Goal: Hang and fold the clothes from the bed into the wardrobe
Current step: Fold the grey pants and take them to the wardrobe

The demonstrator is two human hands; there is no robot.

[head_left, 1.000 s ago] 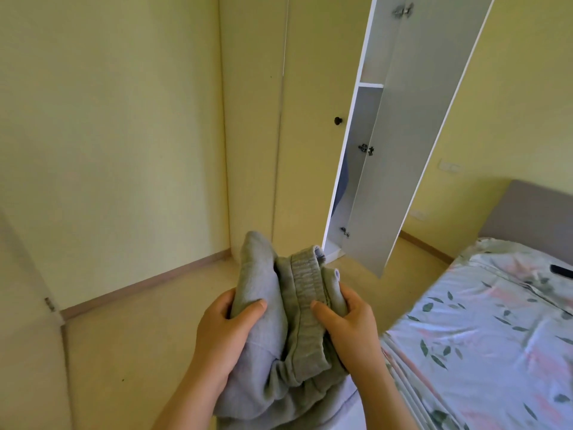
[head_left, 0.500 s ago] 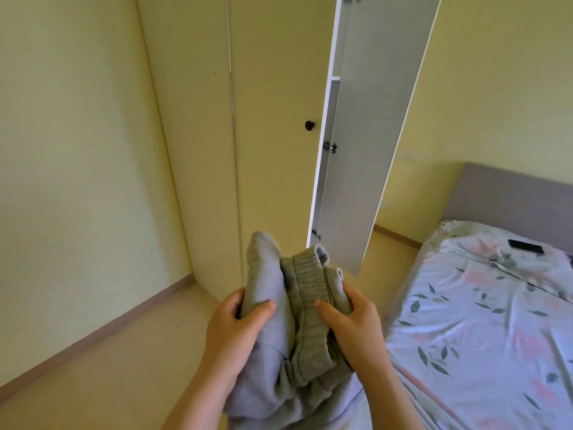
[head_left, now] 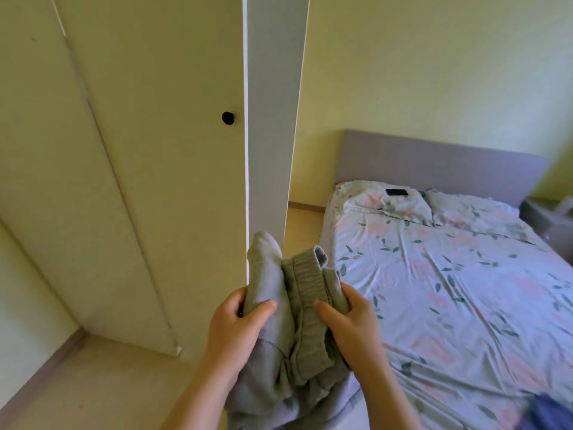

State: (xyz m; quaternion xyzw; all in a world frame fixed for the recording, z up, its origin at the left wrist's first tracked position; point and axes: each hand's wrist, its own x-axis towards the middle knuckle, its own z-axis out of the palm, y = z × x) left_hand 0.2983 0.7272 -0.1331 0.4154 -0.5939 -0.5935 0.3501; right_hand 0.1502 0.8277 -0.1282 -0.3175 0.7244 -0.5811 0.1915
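Nearest, the left hand and the right hand each clasp one side of a bundled grey knit garment with a ribbed band, thumbs on top and fingers curled beneath, holding it in the air beside the near left edge of the bed with a floral, leaf-printed sheet. A dark blue cloth lies at the bed's near right corner. Just behind the bundle the white wardrobe door stands open, next to a closed cream door with a small round black knob, and farther back a flat black object lies on the pillow before the grey padded headboard.
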